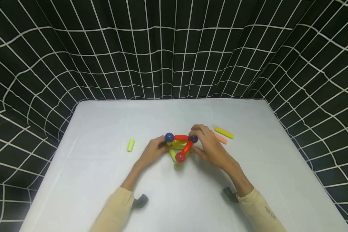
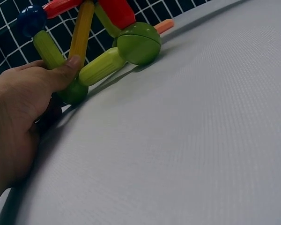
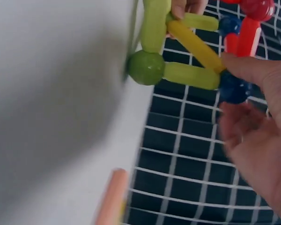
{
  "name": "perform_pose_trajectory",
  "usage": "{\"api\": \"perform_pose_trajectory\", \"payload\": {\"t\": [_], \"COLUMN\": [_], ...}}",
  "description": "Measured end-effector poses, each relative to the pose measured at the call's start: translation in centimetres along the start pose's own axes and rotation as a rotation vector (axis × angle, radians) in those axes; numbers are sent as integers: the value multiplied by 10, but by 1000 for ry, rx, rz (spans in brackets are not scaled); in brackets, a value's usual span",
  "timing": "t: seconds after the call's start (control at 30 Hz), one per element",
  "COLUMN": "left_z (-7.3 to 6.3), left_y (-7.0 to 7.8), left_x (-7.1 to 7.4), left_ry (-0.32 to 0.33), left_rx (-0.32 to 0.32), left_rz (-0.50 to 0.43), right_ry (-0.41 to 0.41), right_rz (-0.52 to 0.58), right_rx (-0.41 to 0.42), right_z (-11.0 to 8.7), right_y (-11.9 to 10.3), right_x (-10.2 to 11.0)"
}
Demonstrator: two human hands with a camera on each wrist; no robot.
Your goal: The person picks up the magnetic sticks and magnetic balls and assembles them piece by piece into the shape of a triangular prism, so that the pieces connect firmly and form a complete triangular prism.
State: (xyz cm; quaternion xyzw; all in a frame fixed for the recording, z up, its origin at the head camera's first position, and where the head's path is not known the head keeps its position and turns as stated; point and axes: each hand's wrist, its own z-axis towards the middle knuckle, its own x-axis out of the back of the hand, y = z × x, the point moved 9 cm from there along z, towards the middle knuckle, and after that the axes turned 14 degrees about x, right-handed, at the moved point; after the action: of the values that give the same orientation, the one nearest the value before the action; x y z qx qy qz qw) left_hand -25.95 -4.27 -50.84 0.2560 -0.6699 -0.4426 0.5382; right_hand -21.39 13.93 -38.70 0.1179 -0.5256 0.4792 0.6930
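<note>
Between the hands stands a ball-and-rod toy structure (image 1: 187, 147). Its upper part has red rods (image 1: 181, 137), a left blue ball (image 1: 169, 137), a right blue ball (image 1: 194, 139) and a red ball (image 1: 180, 157). Lower down are green balls (image 2: 139, 43) and yellow-green rods (image 2: 102, 67); a long yellow rod (image 2: 81, 35) slants upward. My left hand (image 1: 151, 151) grips the lower left corner, its thumb on the foot of the yellow rod. At the right blue ball, my right hand (image 1: 211, 149) pinches the joint between thumb and fingers. Some fingertips are hidden behind the structure.
A loose yellow rod (image 1: 224, 132) and an orange rod (image 1: 220, 139) lie beyond the right hand. One short yellow-green rod (image 1: 130, 145) lies to the left. The white table (image 1: 104, 119) borders a black, white-gridded curtain (image 1: 174, 58) on the far side and both flanks.
</note>
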Motion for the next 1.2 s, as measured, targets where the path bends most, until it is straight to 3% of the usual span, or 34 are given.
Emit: {"api": "perform_pose_trajectory", "payload": {"t": [0.1,0.2,0.3,0.4,0.47,0.53,0.6,0.7,0.77,0.83,0.9,0.97,1.03,1.07,1.13,1.2], "left_z": [0,-2,-8,-16,-24,-33,-40,-47,-47,-47,-48,-52,-58,-59,-59,-57], "left_y": [-3,-2,4,10,9,0,-11,-24,-23,-9,20,56,90,103,119,127], "left_x": [-1,4,26,66,95,117,125,122,116,109,100,88,74,68,57,49], "left_ry": [-42,-90,-81,62,181,249,217,111,62,47,44,33,51,70,113,158], "left_rx": [28,49,57,98,177,290,384,421,370,256,65,-168,-393,-476,-577,-623], "left_rz": [7,55,115,202,305,432,528,551,506,427,339,279,286,308,363,431], "right_ry": [-48,-150,-242,-254,-244,-244,-258,-279,-294,-307,-322,-338,-345,-346,-347,-350], "right_rz": [205,347,388,386,385,380,375,381,392,413,434,448,454,447,429,411], "right_rx": [-199,-304,-316,-297,-267,-243,-235,-255,-271,-271,-256,-259,-259,-267,-282,-295], "right_z": [-9,-20,-27,-26,-21,-15,-10,-6,-3,0,4,6,7,7,7,7], "right_y": [30,51,59,61,59,58,58,61,63,66,67,68,68,68,69,69], "right_x": [-17,-42,-59,-62,-62,-62,-63,-63,-64,-66,-69,-70,-70,-69,-67,-67]}}
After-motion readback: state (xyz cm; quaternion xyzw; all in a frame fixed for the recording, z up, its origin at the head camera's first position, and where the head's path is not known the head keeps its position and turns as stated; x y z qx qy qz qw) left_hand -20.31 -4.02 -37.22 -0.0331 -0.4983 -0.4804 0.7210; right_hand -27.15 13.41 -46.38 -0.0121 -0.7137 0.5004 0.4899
